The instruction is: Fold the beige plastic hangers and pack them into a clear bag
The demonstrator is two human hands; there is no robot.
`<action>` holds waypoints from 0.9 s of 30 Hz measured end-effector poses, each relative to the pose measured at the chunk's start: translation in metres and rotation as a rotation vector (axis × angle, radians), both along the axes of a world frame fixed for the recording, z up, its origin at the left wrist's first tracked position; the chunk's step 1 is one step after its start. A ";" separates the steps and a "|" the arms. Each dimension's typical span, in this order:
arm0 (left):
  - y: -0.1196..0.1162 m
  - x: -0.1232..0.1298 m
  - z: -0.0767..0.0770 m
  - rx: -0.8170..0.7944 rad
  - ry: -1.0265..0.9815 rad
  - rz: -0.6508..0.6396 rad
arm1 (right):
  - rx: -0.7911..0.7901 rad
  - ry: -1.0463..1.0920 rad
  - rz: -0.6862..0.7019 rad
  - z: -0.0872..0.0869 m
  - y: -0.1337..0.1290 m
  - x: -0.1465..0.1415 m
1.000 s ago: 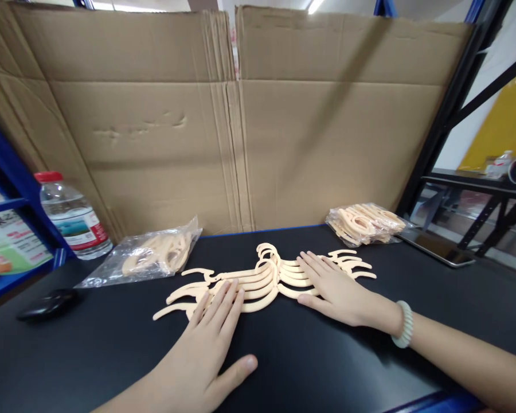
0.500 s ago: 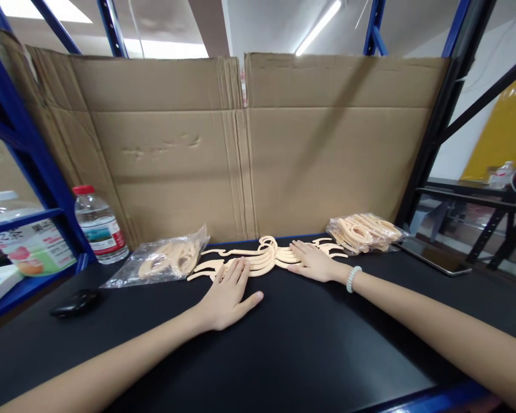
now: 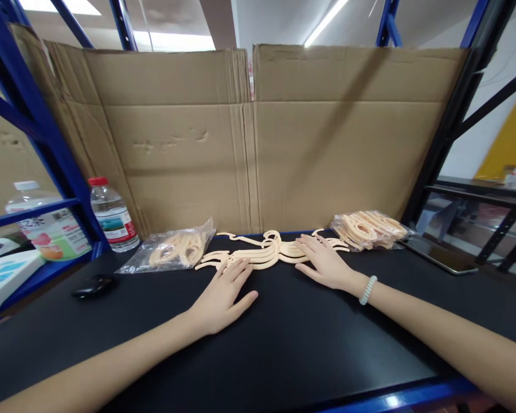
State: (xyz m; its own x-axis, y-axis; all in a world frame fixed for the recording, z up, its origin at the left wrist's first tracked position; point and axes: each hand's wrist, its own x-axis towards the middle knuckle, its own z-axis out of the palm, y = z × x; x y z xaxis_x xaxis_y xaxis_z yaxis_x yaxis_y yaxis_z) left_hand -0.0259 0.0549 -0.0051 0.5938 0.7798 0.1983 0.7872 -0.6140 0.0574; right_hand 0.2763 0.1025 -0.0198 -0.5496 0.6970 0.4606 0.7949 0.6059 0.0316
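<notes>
Several cream plastic hangers (image 3: 264,256) lie fanned together on the black table, their hooks bunched at the middle. My left hand (image 3: 223,298) rests with spread fingers, its fingertips on the left arms of the hangers. Palm down, my right hand (image 3: 324,261) lies over the right arms, fingers stretched out and a pale coiled band on the wrist. Left of the hangers is a clear bag (image 3: 172,249) with cream hangers inside; another filled bag (image 3: 367,229) sits to the right, beyond my right hand.
A red-capped water bottle (image 3: 114,217) stands at the back left, with a black mouse (image 3: 93,286) in front. A dark phone or tablet (image 3: 438,255) lies at the right. Cardboard (image 3: 189,143) walls the back, and a blue rack (image 3: 38,132) borders the left.
The view has shifted slightly, moving the scene right. One rear hanger now sits more apart from the stack at its upper left. Both hands remain spread on the hangers.
</notes>
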 end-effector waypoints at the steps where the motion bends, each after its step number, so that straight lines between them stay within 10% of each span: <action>1: -0.003 -0.003 0.000 0.029 -0.015 -0.026 | 0.012 0.005 0.022 0.000 -0.004 0.000; 11: -0.010 -0.007 0.000 0.134 -0.113 -0.151 | -0.059 0.011 0.242 0.007 -0.020 -0.009; 27: -0.008 -0.010 -0.003 0.043 -0.096 -0.134 | -0.403 0.005 0.225 0.020 -0.050 -0.003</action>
